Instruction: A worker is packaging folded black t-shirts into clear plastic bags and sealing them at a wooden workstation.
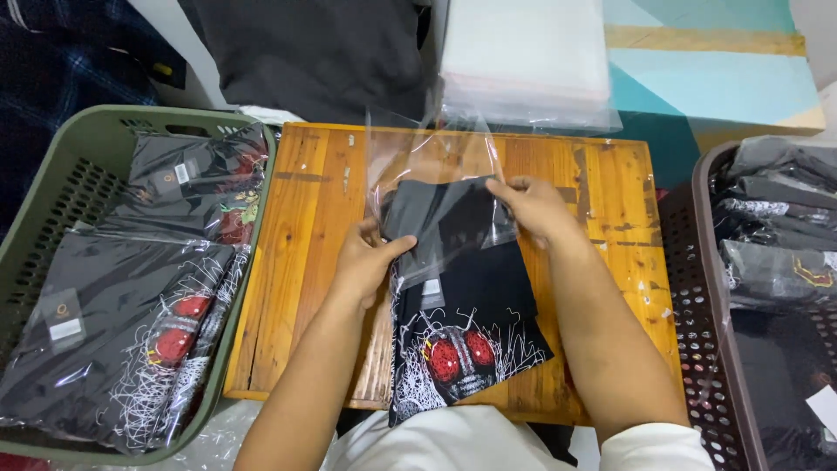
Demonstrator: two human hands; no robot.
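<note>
On the orange-brown wooden worktop [323, 262] lies a folded black cotton T-shirt with a red-eyed white-line print [466, 336], its upper end inside a clear, thin plastic sleeve bag [432, 166]. The left hand [370, 257] pinches the bag's lower left edge with the shirt; the right hand [536, 205] pinches the film at the right. The shirt looks soft, light and floppy, the film slippery and easily creased. Gripping the folded edges through the bag's mouth seems safest.
</note>
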